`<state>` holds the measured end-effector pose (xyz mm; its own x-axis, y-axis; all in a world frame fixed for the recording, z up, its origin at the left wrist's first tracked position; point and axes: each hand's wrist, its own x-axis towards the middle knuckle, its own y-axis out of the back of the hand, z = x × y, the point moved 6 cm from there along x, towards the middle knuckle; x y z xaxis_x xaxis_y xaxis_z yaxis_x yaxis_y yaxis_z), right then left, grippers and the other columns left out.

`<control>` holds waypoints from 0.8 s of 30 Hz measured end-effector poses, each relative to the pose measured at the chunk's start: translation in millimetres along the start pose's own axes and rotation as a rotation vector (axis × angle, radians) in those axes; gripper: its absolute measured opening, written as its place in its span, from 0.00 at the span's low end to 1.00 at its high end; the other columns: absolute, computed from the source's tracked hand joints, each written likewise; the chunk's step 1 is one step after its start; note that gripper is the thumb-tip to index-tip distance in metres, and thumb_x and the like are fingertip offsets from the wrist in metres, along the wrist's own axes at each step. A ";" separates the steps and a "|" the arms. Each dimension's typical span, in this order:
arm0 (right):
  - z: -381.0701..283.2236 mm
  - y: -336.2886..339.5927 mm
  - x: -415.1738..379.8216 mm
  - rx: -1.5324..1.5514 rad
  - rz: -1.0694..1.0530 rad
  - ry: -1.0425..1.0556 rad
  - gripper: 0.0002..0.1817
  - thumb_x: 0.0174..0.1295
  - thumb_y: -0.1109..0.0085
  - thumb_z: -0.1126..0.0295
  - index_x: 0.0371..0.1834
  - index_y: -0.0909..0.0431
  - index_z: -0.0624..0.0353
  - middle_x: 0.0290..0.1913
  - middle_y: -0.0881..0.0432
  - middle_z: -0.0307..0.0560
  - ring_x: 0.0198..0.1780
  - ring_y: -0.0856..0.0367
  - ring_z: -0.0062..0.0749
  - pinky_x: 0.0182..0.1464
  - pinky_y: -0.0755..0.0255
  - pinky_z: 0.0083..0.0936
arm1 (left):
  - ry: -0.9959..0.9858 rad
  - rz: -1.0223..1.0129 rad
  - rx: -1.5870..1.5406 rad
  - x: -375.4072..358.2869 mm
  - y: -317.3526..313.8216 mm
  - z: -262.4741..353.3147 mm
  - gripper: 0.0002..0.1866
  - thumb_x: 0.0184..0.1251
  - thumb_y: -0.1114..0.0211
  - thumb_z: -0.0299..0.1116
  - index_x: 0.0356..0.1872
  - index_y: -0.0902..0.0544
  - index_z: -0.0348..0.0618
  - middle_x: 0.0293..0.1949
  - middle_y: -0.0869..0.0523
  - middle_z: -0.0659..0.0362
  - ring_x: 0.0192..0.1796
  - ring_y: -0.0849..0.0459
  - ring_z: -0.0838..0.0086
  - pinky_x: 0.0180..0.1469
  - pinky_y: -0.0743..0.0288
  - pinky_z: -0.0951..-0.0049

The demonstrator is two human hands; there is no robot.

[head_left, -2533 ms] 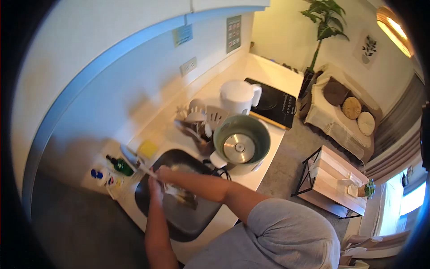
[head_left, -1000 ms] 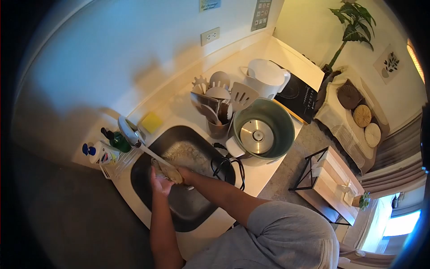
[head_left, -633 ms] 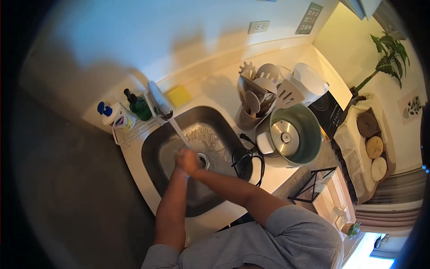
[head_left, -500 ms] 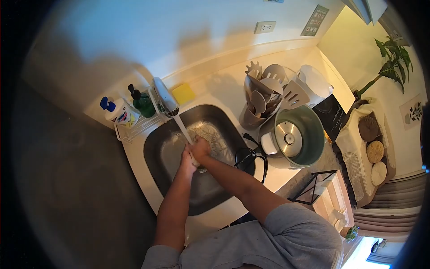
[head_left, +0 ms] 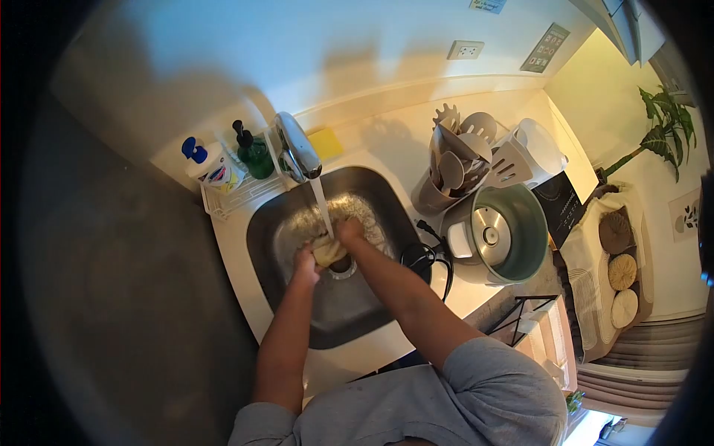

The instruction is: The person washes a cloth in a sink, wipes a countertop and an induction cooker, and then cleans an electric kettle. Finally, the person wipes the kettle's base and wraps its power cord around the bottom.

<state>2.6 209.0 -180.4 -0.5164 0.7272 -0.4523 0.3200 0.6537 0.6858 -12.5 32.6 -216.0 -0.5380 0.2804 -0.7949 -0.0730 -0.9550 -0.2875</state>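
Note:
Water runs from the chrome faucet (head_left: 297, 146) into the metal sink (head_left: 327, 320). Under the stream, a pale yellow cloth-like item (head_left: 325, 253) is held between my two hands, above the drain. My left hand (head_left: 306, 263) grips its left side, with the fingers closed round the edge. My right hand (head_left: 349, 232) is closed at its upper right side, close beside the falling water. Wet, shiny suds or splashes cover the basin floor behind the hands.
Left of the faucet, a rack (head_left: 242, 195) holds a white bottle (head_left: 217, 169) and a green pump bottle (head_left: 255, 154). A yellow sponge (head_left: 326, 141) lies behind the sink. At right are a utensil holder (head_left: 435, 195), a green pot (head_left: 526, 238) and a black cord (head_left: 424, 259).
My hands have moved apart, spreading the yellow item between them, and the drain now shows. The camera view has shifted slightly, moving the counter things to the right.

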 end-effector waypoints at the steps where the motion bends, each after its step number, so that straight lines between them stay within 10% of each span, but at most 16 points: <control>1: 1.9 6.3 5.5 0.034 -0.011 0.022 0.20 0.53 0.41 0.54 0.37 0.18 0.62 0.41 0.18 0.61 0.44 0.18 0.52 0.47 0.26 0.40 | -0.014 0.149 -0.073 1.7 19.4 -1.2 0.23 0.66 0.42 0.44 0.57 0.30 0.44 0.47 0.22 0.53 0.43 0.18 0.64 0.39 0.21 0.64; 5: -9.2 18.2 9.5 0.109 0.010 0.105 0.17 0.53 0.40 0.58 0.33 0.17 0.62 0.37 0.17 0.59 0.38 0.17 0.48 0.43 0.25 0.37 | 0.086 0.299 0.071 21.3 57.7 -17.4 0.23 0.65 0.41 0.41 0.58 0.31 0.44 0.50 0.24 0.52 0.41 0.19 0.61 0.40 0.21 0.64; 10: -31.6 11.6 -30.8 0.458 -0.234 0.294 0.09 0.53 0.43 0.68 0.32 0.18 0.61 0.32 0.16 0.52 0.35 0.18 0.31 0.40 0.26 0.29 | 0.148 -0.050 -0.061 41.7 12.7 -17.4 0.20 0.65 0.45 0.42 0.56 0.28 0.47 0.48 0.21 0.55 0.45 0.19 0.62 0.45 0.21 0.60; 16: -49.9 35.9 -148.3 0.390 -0.043 0.868 0.08 0.49 0.37 0.65 0.27 0.21 0.58 0.29 0.19 0.54 0.30 0.21 0.53 0.41 0.26 0.37 | -0.016 -0.317 -0.156 37.5 -75.4 -16.4 0.20 0.67 0.48 0.48 0.51 0.25 0.45 0.43 0.19 0.55 0.43 0.18 0.63 0.45 0.22 0.60; 20: -55.0 40.1 -151.0 0.196 0.026 0.828 0.10 0.52 0.39 0.61 0.25 0.21 0.57 0.28 0.19 0.56 0.35 0.21 0.55 0.43 0.27 0.44 | -0.047 -0.320 -0.138 -2.2 -74.3 -17.4 0.21 0.68 0.49 0.49 0.50 0.25 0.44 0.43 0.19 0.54 0.42 0.18 0.62 0.45 0.22 0.59; 24: -43.2 43.9 -71.7 0.119 0.058 0.310 0.15 0.54 0.44 0.56 0.25 0.19 0.56 0.28 0.19 0.60 0.38 0.19 0.53 0.42 0.26 0.46 | -0.089 -0.311 -0.137 -37.5 -73.2 -4.4 0.22 0.68 0.50 0.50 0.48 0.24 0.42 0.42 0.19 0.53 0.42 0.17 0.61 0.46 0.22 0.59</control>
<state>19.4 176.5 -93.3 -0.7061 0.6774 -0.2066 0.4369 0.6463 0.6257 16.8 92.4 -167.4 -0.5790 0.5405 -0.6104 -0.1342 -0.8016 -0.5826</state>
